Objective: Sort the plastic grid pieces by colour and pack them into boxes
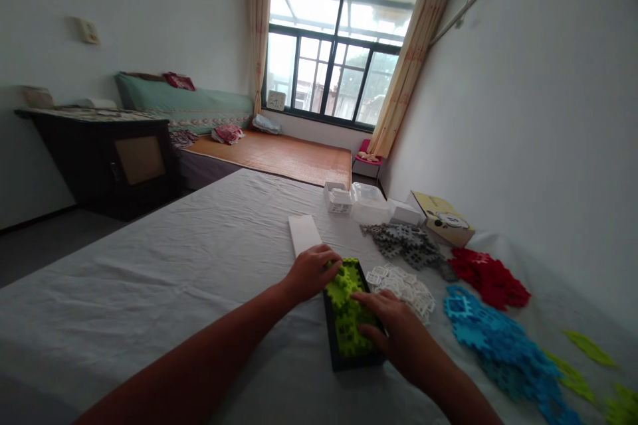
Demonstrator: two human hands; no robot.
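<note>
Head view showed the left hand (315,272) curled and right hand (399,327) part-spread over lime-green interlocking tiles (341,289), grip unconfirmed, apparently settling them inside a black box (357,364) beside white tiles (406,289), where the next move seemingly called for level seating.

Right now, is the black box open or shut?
Open: green pieces show inside the black box through its uncovered top.

Green pcs (341,289) matt plastic, blk box (356,364) smooth, tblcloth (199,259) wrinkled fabric.

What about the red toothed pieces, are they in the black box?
No, the red toothed pieces lie piled on the cloth; the black box holds green pieces.
</note>
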